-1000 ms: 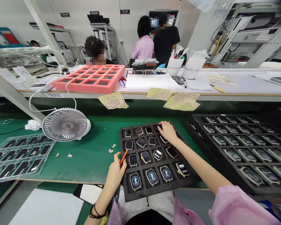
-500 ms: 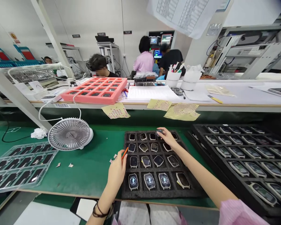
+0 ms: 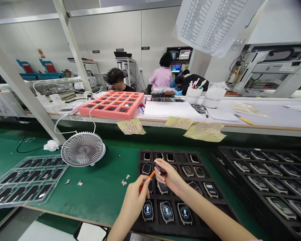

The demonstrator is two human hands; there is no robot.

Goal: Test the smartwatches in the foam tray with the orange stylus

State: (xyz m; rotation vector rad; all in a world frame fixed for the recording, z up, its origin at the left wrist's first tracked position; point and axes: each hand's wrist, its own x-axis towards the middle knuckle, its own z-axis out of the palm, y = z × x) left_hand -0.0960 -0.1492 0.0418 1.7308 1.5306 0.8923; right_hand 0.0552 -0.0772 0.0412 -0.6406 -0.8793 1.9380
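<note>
My left hand (image 3: 136, 195) is closed around a thin orange stick-like tool (image 3: 152, 174), whose tip points up and to the right. My right hand (image 3: 172, 179) grips a dark smartwatch (image 3: 160, 168) tilted on edge between thumb and fingers. The tool's tip is close to the watch; whether they touch I cannot tell. Both hands are over the black foam tray (image 3: 182, 158), where several watches sit in square slots. In its front row, a watch (image 3: 167, 212) shows a lit dial. My right hand and forearm hide part of the tray.
A second black tray of watches (image 3: 259, 184) lies at right. On the left are a grey fan (image 3: 83, 149), a clear plastic tray of dark pieces (image 3: 30, 180) and paper scraps (image 3: 124, 182). A pink foam tray (image 3: 107, 112) stands on the shelf. Co-workers are beyond it.
My right hand has lifted the watch from the tray's back row and brought it left and nearer, up to the orange tool. The camera view has shifted somewhat.
</note>
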